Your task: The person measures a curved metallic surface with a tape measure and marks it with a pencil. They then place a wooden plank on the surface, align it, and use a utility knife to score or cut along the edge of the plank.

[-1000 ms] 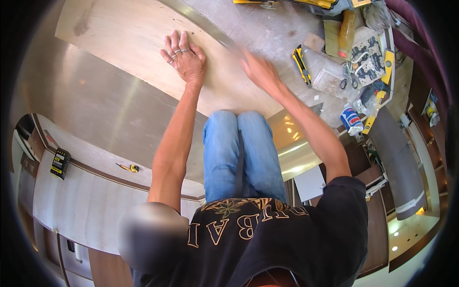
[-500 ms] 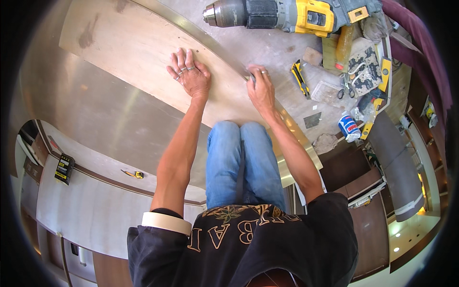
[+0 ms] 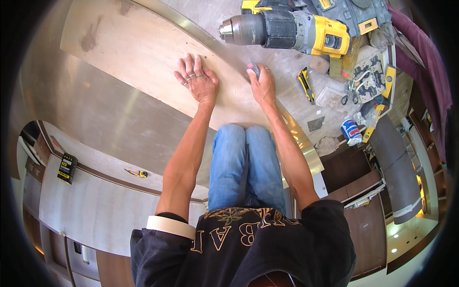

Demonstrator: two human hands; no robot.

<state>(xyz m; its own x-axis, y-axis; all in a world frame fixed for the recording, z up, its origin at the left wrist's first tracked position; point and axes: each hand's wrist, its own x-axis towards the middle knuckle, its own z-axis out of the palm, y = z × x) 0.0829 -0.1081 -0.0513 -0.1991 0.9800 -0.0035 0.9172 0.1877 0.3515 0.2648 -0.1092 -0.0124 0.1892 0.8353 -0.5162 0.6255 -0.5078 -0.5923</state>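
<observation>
My left hand [image 3: 197, 82] lies flat with fingers spread on a pale plywood board [image 3: 138, 52]. The board rests on a shiny metal sheet [image 3: 129, 112], whose strip also shows along the board's right side. At that right edge, my right hand [image 3: 262, 86] is closed around a slim grey tool [image 3: 256, 70]. Only its thin end sticks out past the fingers, so its exact kind is unclear. My knees [image 3: 244, 136] are against the board's near end.
A yellow-and-black power drill [image 3: 291, 34] looms at the top. To the right lie a yellow utility knife [image 3: 306, 86], scissors [image 3: 350, 99], a blue-and-white can [image 3: 351, 131] and a yellow spirit level [image 3: 389, 80]. A tape measure [image 3: 141, 174] lies at left.
The whole view has shifted slightly, with the drill appearing further right and lower. More of the grey tool shows above my right hand. My left hand stays spread on the board.
</observation>
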